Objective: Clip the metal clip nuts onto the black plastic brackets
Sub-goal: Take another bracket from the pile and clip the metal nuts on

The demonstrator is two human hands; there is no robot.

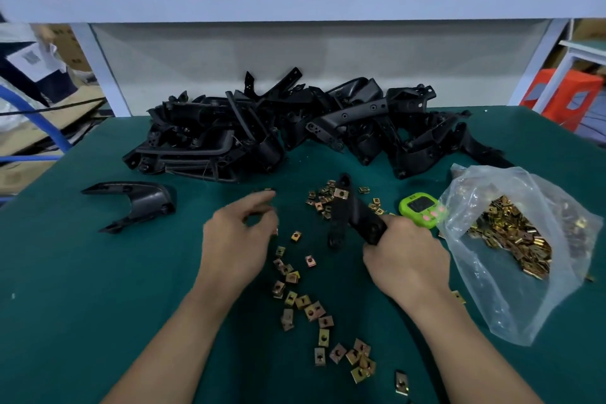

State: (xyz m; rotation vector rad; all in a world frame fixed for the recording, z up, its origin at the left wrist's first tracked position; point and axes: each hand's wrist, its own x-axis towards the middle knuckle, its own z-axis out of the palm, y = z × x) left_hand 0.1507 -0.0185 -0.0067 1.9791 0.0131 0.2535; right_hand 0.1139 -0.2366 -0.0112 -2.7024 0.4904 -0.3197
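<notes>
Bracket (352,216) gripped in my right hand (406,259), one clip nut (341,193) on its far end. My left hand (236,239) is blurred; I cannot tell whether it pinches anything. Loose nuts (314,310) lie between both hands.

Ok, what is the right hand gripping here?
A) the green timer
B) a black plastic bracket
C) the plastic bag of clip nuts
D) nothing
B: the right hand is curled round the near end of a black plastic bracket, which has a clip nut on its far end.
</notes>
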